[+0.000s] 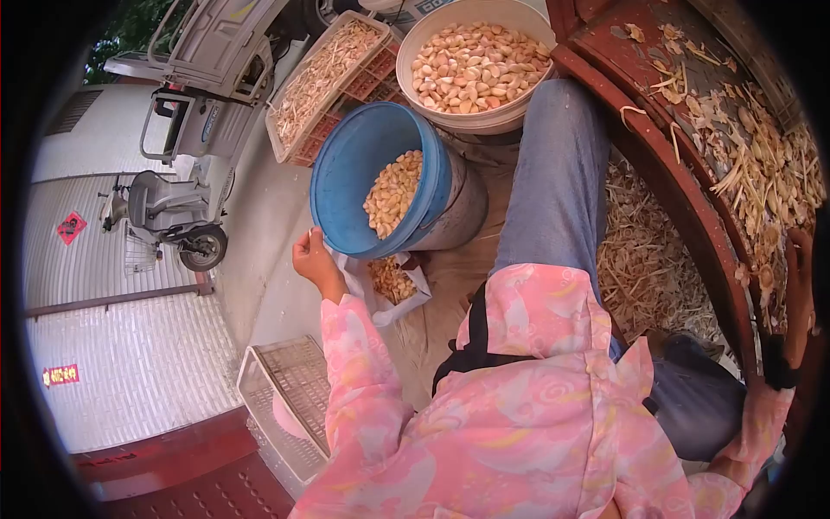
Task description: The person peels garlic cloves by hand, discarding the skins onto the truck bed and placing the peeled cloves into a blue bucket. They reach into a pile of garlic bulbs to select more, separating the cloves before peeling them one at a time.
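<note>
My left hand (319, 265) is closed in a pinch at the near left rim of a blue bucket (346, 164). A small pale bit shows at its fingertips, too small to name. Peeled-looking garlic cloves (394, 195) lie inside the tilted-looking bucket. Just beneath that hand is a white bag (413, 303) with brownish pieces in it. At the far right, in shadow, my right hand (799, 290) reaches over the table's edge beside a heap of garlic cloves and dry skins (769, 173). Its fingers look stretched out, with nothing visible in them.
A white bucket (415, 91) full of garlic cloves stands behind the blue one. Beside it is a crate (285, 130) of dry stalks. The red-brown table (661, 160) curves along my right. An upturned-looking basket (307, 363), scooter (169, 208) and three-wheeled vehicle (212, 60) are leftward.
</note>
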Tool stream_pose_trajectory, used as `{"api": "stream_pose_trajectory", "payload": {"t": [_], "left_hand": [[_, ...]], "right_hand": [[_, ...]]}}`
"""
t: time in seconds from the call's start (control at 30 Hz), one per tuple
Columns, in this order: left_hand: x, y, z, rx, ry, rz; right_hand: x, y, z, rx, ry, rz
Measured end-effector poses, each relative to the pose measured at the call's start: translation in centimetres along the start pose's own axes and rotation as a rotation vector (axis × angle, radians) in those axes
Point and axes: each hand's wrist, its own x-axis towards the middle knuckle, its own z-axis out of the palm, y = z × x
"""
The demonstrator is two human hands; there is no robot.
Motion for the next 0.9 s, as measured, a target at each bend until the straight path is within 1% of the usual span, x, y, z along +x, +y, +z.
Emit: {"api": "stream_pose_trajectory", "payload": {"t": [0.03, 0.07, 0.13, 0.17, 0.2, 0.23, 0.27, 0.3, 0.33, 0.37, 0.4, 0.47, 0.53, 0.57, 0.6, 0.63, 0.67, 0.7, 0.73, 0.77, 0.8, 0.83, 0.87, 0.9], "left_hand": [[-0.1, -2.0, -1.7, 0.075, 0.037, -0.073], [-0.1, -4.3, -3.4, 0.147, 0.068, -0.146], [-0.4, -8.2, -5.8, 0.421, -0.178, -0.351], [-1.2, -7.7, -5.6, 0.464, -0.199, -0.415], [-0.2, -10.4, -6.2, 0.476, -0.174, -0.281], [1.2, -11.0, -5.6, 0.35, -0.183, -0.214], [0.5, -6.7, -3.4, 0.24, -0.115, -0.236], [1.5, -5.0, -1.6, 0.562, 0.064, 0.035], [1.7, -1.7, 0.4, 0.616, 0.106, 0.175], [1.9, 1.5, 2.6, 0.454, 0.039, 0.257], [1.7, 4.6, 4.8, 0.309, -0.011, 0.338], [-0.3, 9.9, 10.0, -0.091, -0.275, 0.308], [-6.0, 15.7, 15.2, -0.409, -0.589, 0.257], [-10.1, 18.5, 17.2, -0.521, -0.761, 0.186], [-13.8, 20.4, 18.9, -0.565, -0.919, 0.189], [-17.7, 22.4, 20.0, -0.577, -1.088, 0.25], [-21.4, 24.3, 20.8, -0.619, -1.265, 0.216], [-24.6, 25.5, 21.4, -0.659, -1.402, 0.208], [-27.5, 26.2, 21.9, -0.687, -1.502, 0.224], [-29.7, 26.6, 22.4, -0.667, -1.58, 0.289], [-31.6, 26.6, 23.0, -0.659, -1.688, 0.293], [-33.4, 26.9, 23.5, -0.554, -1.742, 0.334], [-34.9, 27.7, 24.0, -0.497, -1.73, 0.545], [-36.7, 28.3, 24.9, -0.534, -1.588, 0.841]], "right_hand": [[0.7, -2.2, -0.8, 0.037, -0.02, 0.004], [0.7, -1.5, -0.4, -0.004, 0.015, -0.045], [-1.6, 3.3, 2.4, 0.171, 0.006, 0.26], [-1.0, 1.1, 1.4, 0.187, -0.03, 0.278], [-0.6, -1.1, 0.3, 0.158, 0.005, 0.274], [-0.5, -1.9, -0.1, 0.118, 0.081, 0.226], [-0.4, -2.7, -1.0, 0.092, 0.104, 0.245], [-0.8, -2.0, -1.4, -0.06, 0.055, 0.263], [-1.0, -1.6, -1.9, -0.112, -0.023, 0.358], [-1.3, -1.5, -2.0, -0.126, -0.11, 0.445], [-1.4, -1.5, -2.4, -0.108, -0.088, 0.422], [-1.4, -1.9, -2.5, -0.052, -0.059, 0.351], [-1.1, -2.7, -1.9, -0.072, -0.057, 0.289], [-0.9, -3.1, -1.6, -0.082, -0.055, 0.258], [-0.7, -3.2, -1.2, -0.058, -0.086, 0.26], [-0.6, -3.0, -1.0, -0.042, -0.098, 0.235], [-0.6, -2.6, -0.8, -0.027, -0.111, 0.207], [-0.5, -2.2, -0.8, -0.013, -0.127, 0.177], [-0.4, -2.3, -1.0, 0.014, -0.153, 0.193], [-0.4, -2.4, -1.2, 0.004, -0.149, 0.188], [-0.4, -2.5, -1.3, -0.003, -0.146, 0.182], [-0.4, -2.6, -1.3, -0.008, -0.141, 0.176], [-0.2, -2.7, -1.2, -0.013, -0.132, 0.171], [0.0, -2.8, -1.0, -0.015, -0.125, 0.164]]}}
